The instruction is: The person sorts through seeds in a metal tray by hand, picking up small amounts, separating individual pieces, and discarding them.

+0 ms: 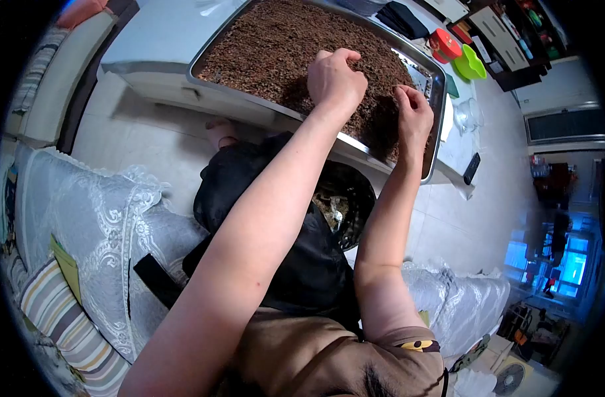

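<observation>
A large metal tray (pixel 249 94) holds a thick layer of small reddish-brown dried bits (pixel 269 49) that look like peppercorns. Over the middle of this layer is my left hand (pixel 337 81), its fingers curled in and its fingertips mostly hidden behind the hand. My right hand (pixel 416 119) is near the tray's right end, thumb and forefinger pinched together. Whatever is between those fingertips is too small to make out. Close to the right hand, part of the tray's bare bottom (pixel 416 78) shows through.
The tray rests on a white table (pixel 154 40). Beyond its right end are a red container (pixel 444 46), a green bowl (pixel 470 63) and a clear glass vessel (pixel 468 116). A black phone-like object (pixel 472 169) lies at the table's edge. Below the tray stands a dark bin (pixel 352 198).
</observation>
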Demonstrator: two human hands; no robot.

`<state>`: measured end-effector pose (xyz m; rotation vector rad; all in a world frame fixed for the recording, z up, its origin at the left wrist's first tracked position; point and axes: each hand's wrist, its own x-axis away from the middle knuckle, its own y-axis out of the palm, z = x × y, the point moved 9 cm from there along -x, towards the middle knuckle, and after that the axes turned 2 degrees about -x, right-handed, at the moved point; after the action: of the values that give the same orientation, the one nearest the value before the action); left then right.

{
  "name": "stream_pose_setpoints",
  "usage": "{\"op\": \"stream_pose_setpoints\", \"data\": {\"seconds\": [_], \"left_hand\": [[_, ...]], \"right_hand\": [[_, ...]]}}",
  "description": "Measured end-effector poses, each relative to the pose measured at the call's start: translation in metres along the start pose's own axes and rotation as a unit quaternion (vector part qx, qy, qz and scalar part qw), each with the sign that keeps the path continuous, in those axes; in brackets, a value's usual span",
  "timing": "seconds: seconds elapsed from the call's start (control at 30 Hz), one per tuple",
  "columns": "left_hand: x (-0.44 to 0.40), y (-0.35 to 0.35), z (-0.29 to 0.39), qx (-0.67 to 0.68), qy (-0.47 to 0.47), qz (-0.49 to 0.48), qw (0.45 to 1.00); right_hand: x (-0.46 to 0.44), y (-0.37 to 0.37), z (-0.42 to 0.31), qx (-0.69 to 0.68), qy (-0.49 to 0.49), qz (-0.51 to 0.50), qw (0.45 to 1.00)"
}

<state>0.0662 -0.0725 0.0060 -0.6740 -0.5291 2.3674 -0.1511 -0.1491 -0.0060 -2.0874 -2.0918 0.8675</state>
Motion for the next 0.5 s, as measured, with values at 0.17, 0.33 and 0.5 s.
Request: {"op": "stream_pose_setpoints", "data": {"seconds": [0.17,0.33,0.5], "left_hand": [[0.017,0.046,0.007,0.207,-0.063,-0.236,0.947],[0.041,0.084,0.010,0.378,-0.130,-0.328,0.856],[0.043,0.090,-0.002,0.437,-0.204,-0.339,0.808]], "right_hand": [[0.018,-0.012,0.008,-0.132,0.114,-0.003,0.985],[0.028,-0.001,-0.002,-0.078,0.058,-0.008,0.995],[0.037,0.006,-0.008,-0.064,0.047,-0.014,0.997]]}}
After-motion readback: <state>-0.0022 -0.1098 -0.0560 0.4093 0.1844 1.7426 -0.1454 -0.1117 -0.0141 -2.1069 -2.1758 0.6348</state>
